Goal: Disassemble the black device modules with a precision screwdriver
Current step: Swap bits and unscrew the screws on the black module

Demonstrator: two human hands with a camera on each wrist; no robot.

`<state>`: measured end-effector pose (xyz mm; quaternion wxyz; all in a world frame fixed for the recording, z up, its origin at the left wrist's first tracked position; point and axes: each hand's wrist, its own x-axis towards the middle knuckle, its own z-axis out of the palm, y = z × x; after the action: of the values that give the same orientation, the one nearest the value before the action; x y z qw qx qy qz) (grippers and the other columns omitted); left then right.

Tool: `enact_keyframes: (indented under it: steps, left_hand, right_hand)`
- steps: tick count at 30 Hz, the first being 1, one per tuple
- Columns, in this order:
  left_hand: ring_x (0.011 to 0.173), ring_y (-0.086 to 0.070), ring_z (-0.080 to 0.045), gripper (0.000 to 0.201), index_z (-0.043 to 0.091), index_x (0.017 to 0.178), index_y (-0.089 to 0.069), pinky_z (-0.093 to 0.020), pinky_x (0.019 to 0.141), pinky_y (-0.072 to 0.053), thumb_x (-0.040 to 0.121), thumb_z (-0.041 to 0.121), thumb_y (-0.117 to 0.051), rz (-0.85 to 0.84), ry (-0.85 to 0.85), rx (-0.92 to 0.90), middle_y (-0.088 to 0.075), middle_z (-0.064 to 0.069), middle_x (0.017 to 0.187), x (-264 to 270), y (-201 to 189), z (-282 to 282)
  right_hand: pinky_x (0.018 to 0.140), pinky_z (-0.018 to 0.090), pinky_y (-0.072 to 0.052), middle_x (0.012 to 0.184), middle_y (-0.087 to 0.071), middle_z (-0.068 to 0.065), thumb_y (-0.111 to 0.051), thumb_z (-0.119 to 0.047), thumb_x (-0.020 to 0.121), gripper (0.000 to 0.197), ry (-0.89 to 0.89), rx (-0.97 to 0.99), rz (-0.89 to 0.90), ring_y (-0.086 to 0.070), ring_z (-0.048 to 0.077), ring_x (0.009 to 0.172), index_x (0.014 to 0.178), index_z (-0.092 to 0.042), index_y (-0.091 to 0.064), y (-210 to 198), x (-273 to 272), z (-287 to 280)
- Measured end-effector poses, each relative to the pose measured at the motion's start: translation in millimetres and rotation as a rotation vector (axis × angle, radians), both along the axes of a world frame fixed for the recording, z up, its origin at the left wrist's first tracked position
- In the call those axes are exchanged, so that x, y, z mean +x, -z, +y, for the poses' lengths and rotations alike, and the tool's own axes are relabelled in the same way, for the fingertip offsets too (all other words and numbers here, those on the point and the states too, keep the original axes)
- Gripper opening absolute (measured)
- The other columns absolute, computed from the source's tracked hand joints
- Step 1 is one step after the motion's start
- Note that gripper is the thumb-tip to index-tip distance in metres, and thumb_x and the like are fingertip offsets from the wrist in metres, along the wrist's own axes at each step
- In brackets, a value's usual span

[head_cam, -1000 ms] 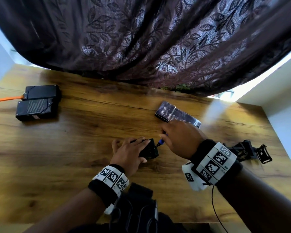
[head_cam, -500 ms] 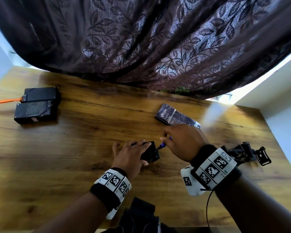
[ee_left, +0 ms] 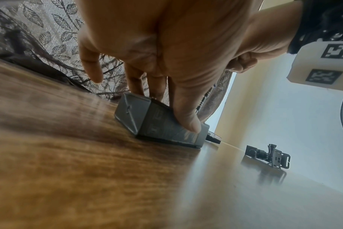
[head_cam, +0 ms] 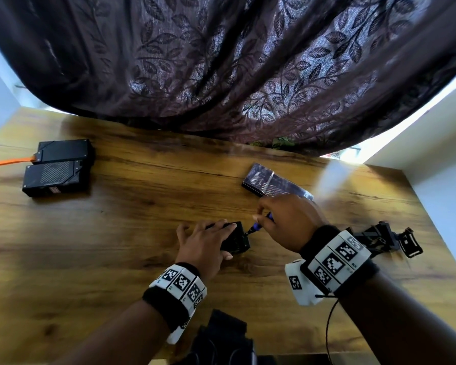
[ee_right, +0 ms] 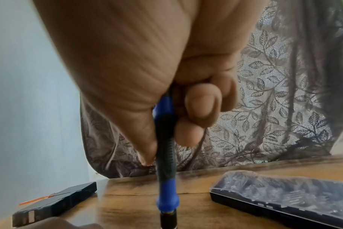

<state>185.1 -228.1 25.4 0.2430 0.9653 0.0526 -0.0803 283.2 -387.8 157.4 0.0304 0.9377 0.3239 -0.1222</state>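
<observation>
A small black module [head_cam: 238,239] lies on the wooden table [head_cam: 116,246] near the middle. My left hand [head_cam: 213,239] holds it down, fingers across its top and thumb on its near side. The left wrist view shows the same hold: my left hand [ee_left: 178,100] has its thumb on the module [ee_left: 159,124]. My right hand [head_cam: 263,218] grips a blue and black precision screwdriver [head_cam: 256,227], whose tip meets the module's right end. In the right wrist view my right hand [ee_right: 143,131] is curled round the screwdriver [ee_right: 165,155], which points down; the tip is out of frame.
Two larger black modules [head_cam: 58,167] lie side by side at far left, with an orange cable [head_cam: 3,162] attached. A clear-lidded bit case [head_cam: 269,183] lies just behind my right hand. A black bracket [head_cam: 385,238] sits at right. A dark leaf-patterned curtain [head_cam: 248,75] hangs over the far edge.
Both hands stay at the small module. My right hand's fingers have shifted a little on the screwdriver handle, and more of the shaft shows now. The head view has moved slightly.
</observation>
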Motion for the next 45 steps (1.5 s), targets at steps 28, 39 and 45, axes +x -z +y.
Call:
enact_keyframes:
  steps: [28, 39, 45]
  left_hand:
    - [0.148, -0.018, -0.010, 0.068, 0.045, 0.155, -0.025, -0.058, 0.111, -0.006, 0.097, 0.045, -0.060, -0.007, 0.011, 0.014, -0.028, 0.020, 0.163, 0.4, -0.9, 0.4]
    - [0.148, -0.019, -0.011, 0.067, 0.046, 0.155, -0.026, -0.059, 0.111, -0.009, 0.096, 0.044, -0.060, 0.009, 0.028, 0.009, -0.028, 0.020, 0.162, 2.1, -2.3, 2.0]
    - [0.148, -0.018, -0.011, 0.068, 0.046, 0.155, -0.025, -0.059, 0.113, -0.008, 0.097, 0.045, -0.060, 0.013, 0.033, 0.003, -0.028, 0.020, 0.163, 2.4, -3.9, 2.8]
  right_hand:
    - [0.076, 0.028, -0.052, 0.097, -0.053, -0.013, -0.068, -0.025, 0.089, 0.008, -0.032, 0.091, 0.064, -0.057, 0.010, 0.088, 0.097, -0.027, -0.068, 1.1, -9.6, 18.9]
    - [0.073, 0.024, -0.048, 0.098, -0.048, -0.013, -0.066, -0.026, 0.094, 0.003, -0.076, 0.091, 0.094, -0.056, 0.008, 0.085, 0.096, -0.027, -0.068, 2.2, -3.7, 11.9]
    - [0.081, 0.030, -0.053, 0.099, -0.051, -0.016, -0.069, -0.027, 0.093, 0.009, -0.078, 0.113, 0.146, -0.054, 0.004, 0.089, 0.101, -0.030, -0.070, 3.3, 3.2, 2.1]
